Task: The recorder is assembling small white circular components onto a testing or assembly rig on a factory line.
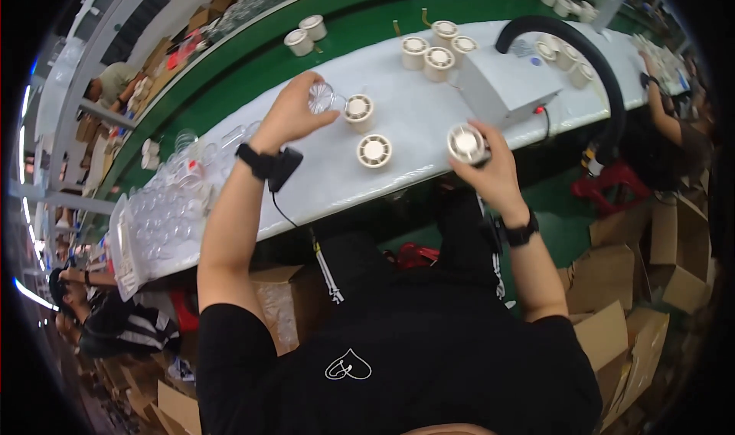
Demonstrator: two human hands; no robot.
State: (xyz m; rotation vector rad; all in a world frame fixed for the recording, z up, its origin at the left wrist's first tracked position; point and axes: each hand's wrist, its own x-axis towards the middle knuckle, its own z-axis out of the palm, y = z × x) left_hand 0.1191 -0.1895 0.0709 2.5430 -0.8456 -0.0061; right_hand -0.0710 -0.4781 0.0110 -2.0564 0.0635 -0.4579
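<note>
Head view, left grip [289,114] round cup [322,97], right grip [496,173] round canister [464,143], near table edge [344,198]

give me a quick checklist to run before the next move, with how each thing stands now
1. Left hand has the clear cup: ok, between thumb and fingers.
2. Clear cup apart from the rear white piece: cannot tell, they nearly meet in this view.
3. Right hand has the vented white part: ok, gripped at its sides.
4. Front white piece standing vents up on the table: ok.
5. Black hose away from both hands: ok, it arches beside the gray box.
6. Clear cup free of cracks: cannot tell, too small.
</note>
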